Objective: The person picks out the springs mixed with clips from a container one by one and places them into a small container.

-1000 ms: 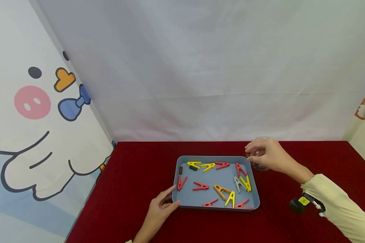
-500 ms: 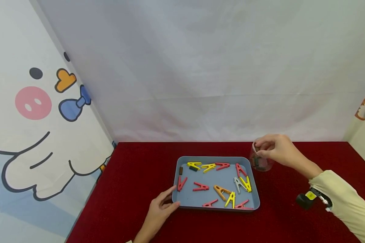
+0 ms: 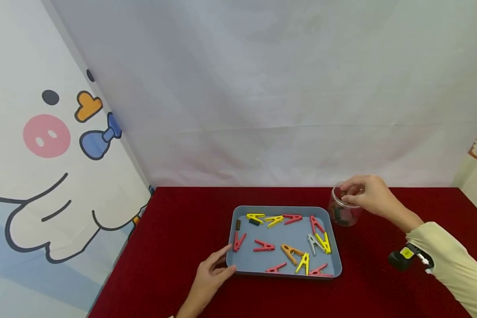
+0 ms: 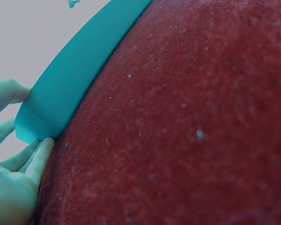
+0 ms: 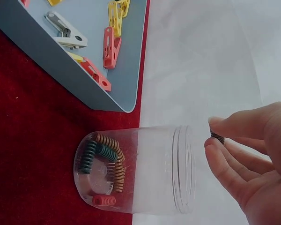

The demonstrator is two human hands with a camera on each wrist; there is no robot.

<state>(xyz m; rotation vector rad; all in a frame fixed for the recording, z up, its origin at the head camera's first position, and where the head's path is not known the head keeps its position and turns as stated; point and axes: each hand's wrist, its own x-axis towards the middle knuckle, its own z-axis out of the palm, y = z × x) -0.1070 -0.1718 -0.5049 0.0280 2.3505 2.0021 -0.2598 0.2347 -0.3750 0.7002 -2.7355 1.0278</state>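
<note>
My right hand (image 3: 372, 194) is at the mouth of a clear plastic jar (image 3: 346, 221). In the right wrist view, the thumb and fingertips pinch a small dark coil spring (image 5: 217, 137) just outside the jar's rim. Brown, dark green and red coil springs (image 5: 88, 157) lie at the bottom of the jar. My left hand (image 3: 207, 277) rests its fairly straight fingers and thumb against the front left corner of a blue-grey tray (image 3: 258, 264). Inside the tray lie red, yellow, grey and orange spring clips (image 3: 264, 246), a brown spring (image 3: 238, 225) and a dark green one (image 3: 254, 222).
A dark red cloth (image 3: 175, 238) covers the table. Behind it hangs a pale curtain (image 3: 286, 132), and a cartoon-printed sheet (image 3: 43, 185) stands on the left. The jar stands close to the tray's back right corner.
My right hand has moved right from beside the tray's back right corner to the jar's mouth, carrying the spring. The left hand stays at the tray corner.
</note>
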